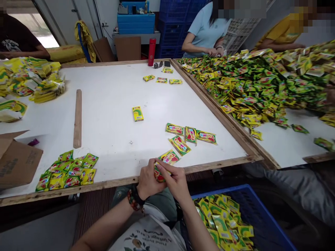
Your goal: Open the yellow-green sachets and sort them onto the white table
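Observation:
Both my hands meet at the table's near edge around one small green and red candy packet (159, 174). My left hand (149, 179), with a beaded bracelet on its wrist, wraps the packet from the left. The fingers of my right hand (176, 179) press on it from the right and partly cover it. Just beyond my fingers lies a flat green and yellow packet (169, 157). Several similar packets (180, 145) are spread to the right of it. A yellow box-shaped pack (137, 113) sits alone farther in on the white tabletop (112, 101).
Small sachets (68, 170) lie at the near left beside a cardboard box (21, 162). A wooden strip (77, 118) lies on the table. Below right, a blue crate (269, 216) holds many packs. Past the wooden divider (217, 111) is a large sachet heap (251, 87). Other people sit around.

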Motion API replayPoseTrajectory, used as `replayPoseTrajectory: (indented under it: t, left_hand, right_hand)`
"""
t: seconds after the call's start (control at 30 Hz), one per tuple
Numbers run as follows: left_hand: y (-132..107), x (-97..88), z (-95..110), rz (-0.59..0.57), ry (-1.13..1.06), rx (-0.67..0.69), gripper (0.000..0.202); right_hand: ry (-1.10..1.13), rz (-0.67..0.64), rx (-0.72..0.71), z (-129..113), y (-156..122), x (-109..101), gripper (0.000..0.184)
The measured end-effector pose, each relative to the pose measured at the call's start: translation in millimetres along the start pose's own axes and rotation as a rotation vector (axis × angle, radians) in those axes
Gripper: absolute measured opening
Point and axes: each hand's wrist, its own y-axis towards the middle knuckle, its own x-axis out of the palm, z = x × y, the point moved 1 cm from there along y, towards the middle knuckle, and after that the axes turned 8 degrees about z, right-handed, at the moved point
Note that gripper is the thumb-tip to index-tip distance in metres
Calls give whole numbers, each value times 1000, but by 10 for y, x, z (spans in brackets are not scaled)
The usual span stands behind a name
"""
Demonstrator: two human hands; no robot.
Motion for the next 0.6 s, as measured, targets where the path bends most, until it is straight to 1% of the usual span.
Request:
replayPoseTrajectory:
  t: [0.07, 0.1, 0.17, 0.27, 0.3, 0.37, 0.4, 0.43, 0.47, 0.5, 0.53, 0.6]
  left_hand:
    - [10, 1, -9, -6, -3, -43, 48]
    - [13, 5, -18, -7, 4, -55, 46]
    - [15, 15, -32, -8, 23, -51, 38]
    - [11, 9, -23, -3, 32, -35, 26]
    - [11, -5, -6, -15, 21, -32, 26]
    - [19, -51, 48, -87, -23, -11, 36]
    - [32, -79, 83, -143, -45, 14, 43]
    - [52, -108, 119, -195, -54, 46, 48]
    - [84, -132, 154, -228, -45, 76, 50]
    - [126, -147, 188, -236, -13, 101, 47]
    - [180, -146, 218, -226, 38, 117, 42]
    - [311, -83, 272, -202, 175, 120, 34]
  right_hand:
    - [-68, -84, -105, -26, -4, -21, 32]
    - [-117, -106, -164, -33, -15, -26, 36]
    - [-224, -121, -263, -28, -42, -17, 42]
    - [-313, -122, -352, 6, -71, 25, 42]
    - [-309, -117, -374, 16, -80, 26, 42]
    - [-286, -86, -409, 32, -123, -44, 40]
    - [-292, -55, -411, 44, -166, -133, 39]
    - [-320, -5, -400, 64, -229, -265, 38]
    - [-376, 61, -366, 96, -313, -443, 37]
    - [-461, 144, -305, 142, -416, -663, 38]
    - [-564, 240, -222, 202, -534, -915, 42]
    - [-816, 401, 33, 351, -788, -1453, 63]
